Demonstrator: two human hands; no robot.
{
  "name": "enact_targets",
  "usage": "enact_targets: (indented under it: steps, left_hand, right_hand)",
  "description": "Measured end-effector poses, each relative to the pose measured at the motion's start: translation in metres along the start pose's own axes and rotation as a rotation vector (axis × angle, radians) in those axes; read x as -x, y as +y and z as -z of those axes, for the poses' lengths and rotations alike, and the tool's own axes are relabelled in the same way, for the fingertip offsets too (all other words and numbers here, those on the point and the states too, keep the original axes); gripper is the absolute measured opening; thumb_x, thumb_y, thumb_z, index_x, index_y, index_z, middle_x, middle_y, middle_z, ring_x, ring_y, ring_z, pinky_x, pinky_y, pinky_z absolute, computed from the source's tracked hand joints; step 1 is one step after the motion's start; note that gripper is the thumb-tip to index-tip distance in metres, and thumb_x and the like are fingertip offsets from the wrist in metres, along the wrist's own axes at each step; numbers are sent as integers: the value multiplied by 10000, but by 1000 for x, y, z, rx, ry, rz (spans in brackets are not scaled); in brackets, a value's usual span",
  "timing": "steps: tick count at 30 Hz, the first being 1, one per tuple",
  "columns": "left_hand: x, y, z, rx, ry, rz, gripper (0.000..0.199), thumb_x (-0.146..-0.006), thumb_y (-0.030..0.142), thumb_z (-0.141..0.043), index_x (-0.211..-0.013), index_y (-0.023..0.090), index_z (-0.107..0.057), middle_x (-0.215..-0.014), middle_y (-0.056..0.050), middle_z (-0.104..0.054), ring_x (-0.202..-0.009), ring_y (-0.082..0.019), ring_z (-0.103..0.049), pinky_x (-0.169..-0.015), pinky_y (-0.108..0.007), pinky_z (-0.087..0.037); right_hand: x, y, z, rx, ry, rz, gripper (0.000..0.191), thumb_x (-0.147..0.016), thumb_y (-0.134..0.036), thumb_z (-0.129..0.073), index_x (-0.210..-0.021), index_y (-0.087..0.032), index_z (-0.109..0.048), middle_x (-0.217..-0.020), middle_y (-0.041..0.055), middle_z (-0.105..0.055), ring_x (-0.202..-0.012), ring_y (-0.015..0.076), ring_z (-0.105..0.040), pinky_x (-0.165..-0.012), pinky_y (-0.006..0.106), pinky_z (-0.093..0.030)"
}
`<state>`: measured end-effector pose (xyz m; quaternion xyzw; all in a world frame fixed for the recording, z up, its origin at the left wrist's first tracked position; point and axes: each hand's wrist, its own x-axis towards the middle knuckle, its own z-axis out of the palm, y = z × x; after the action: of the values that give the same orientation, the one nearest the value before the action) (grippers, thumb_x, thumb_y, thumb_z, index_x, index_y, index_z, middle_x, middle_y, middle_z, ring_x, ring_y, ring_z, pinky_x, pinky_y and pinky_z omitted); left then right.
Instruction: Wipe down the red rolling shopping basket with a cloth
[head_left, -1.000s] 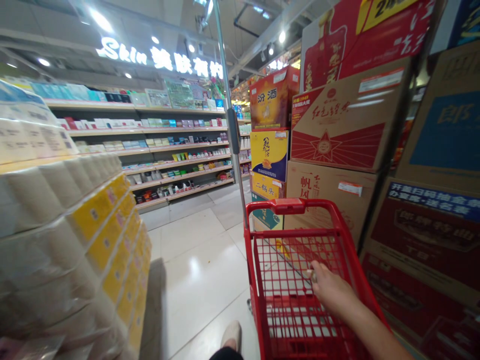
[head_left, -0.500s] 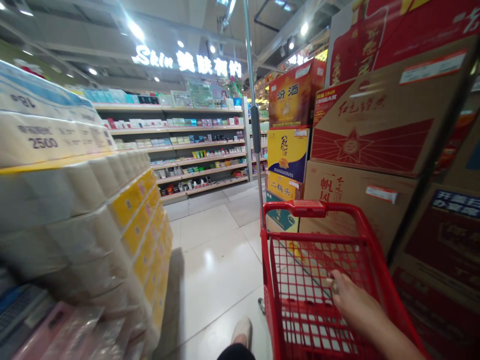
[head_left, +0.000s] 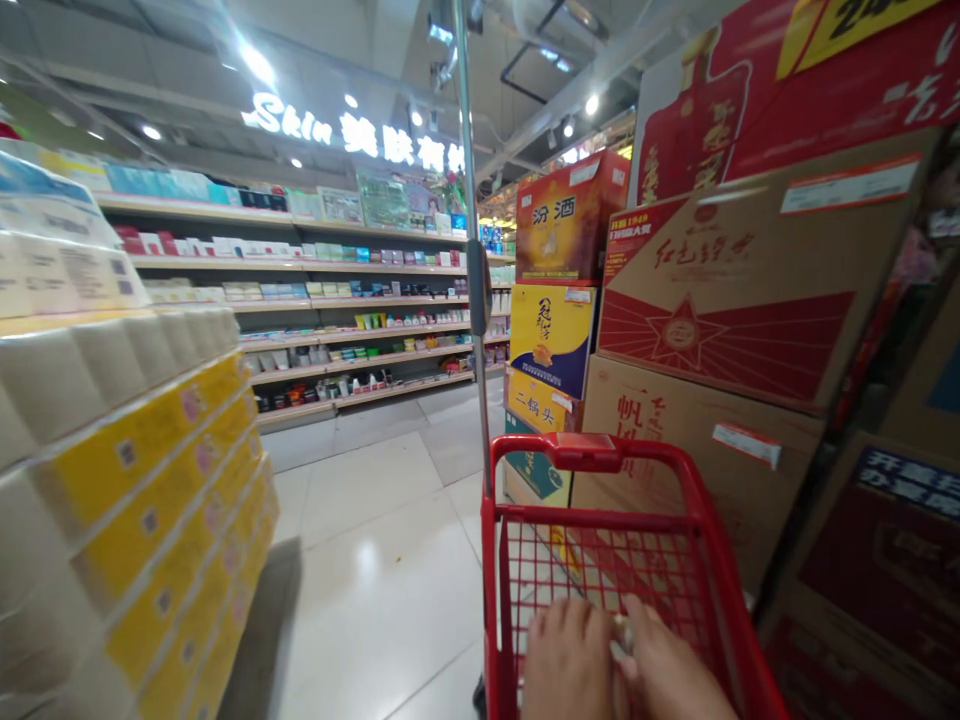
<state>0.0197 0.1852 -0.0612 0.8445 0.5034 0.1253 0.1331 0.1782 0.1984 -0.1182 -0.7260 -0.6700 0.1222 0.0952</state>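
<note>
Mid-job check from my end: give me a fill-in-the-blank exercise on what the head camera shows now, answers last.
1. The left hand and right hand appear in front of a shopping cart coloured ____.
2. In the picture, a metal pole rises at the cart's ____ side.
3. The lit sign above the shelves begins with the English word ____.
4. A brown carton bears a printed five-pointed ____.

Missing words: red; left; Skin; star.

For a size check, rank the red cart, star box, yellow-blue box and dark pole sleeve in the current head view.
Red cart and star box: too alike to rank
Yellow-blue box
Dark pole sleeve
</note>
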Motion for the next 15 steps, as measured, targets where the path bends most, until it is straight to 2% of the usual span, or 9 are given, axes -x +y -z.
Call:
enact_targets:
  steps: [2, 4, 8, 11, 15]
  left_hand:
    - [-18, -17, 0, -51, 49, 166, 389, -920, 373, -427, -1266, 301, -589, -1383, -43, -534, -1304, -301, -424, -1093, -512, -338]
    - [-29, -31, -3, -71, 82, 244, 389, -934, 374, -401, -1258, 297, -603, -1436, -21, -488, -1365, -308, -354, -1121, -535, -288]
    - [-46, -48, -9, -71, 90, 235, 395, -961, 413, -359, -1200, 297, -651, -1388, -21, -540, -1360, -321, -360, -1089, -513, -325]
    - [-62, -61, -12, -101, 77, 238, 419, -948, 484, -373, -1236, 324, -632, -1391, -25, -537, -1344, -372, -364, -1080, -568, -296]
    - [-82, -86, -12, -148, 85, 234, 450, -928, 542, -393, -1224, 316, -646, -1400, -36, -527, -1325, -418, -364, -1074, -612, -254]
  right_hand:
    - [-13, -4, 0, -17, -25, -4, 537, -766, -50, -398, -1289, -143, -475, -1236, 160, -594, -957, 204, -662, -802, 275, -470]
    - [-27, -9, 2, -40, -46, -13, 571, -756, -20, -372, -1313, -116, -452, -1258, 176, -578, -1015, 208, -648, -851, 286, -463]
    - [-56, -18, 6, -52, -46, -6, 581, -763, -36, -405, -1338, -117, -441, -1272, 171, -581, -1116, 217, -607, -917, 289, -443]
    - [-80, -25, 7, -62, -44, 34, 545, -773, -58, -427, -1315, -107, -469, -1294, 175, -568, -1174, 222, -571, -971, 292, -413]
    - [-110, -38, 8, -102, -84, 81, 527, -732, -52, -453, -1254, -116, -499, -1215, 154, -599, -1115, 230, -596, -937, 305, -430]
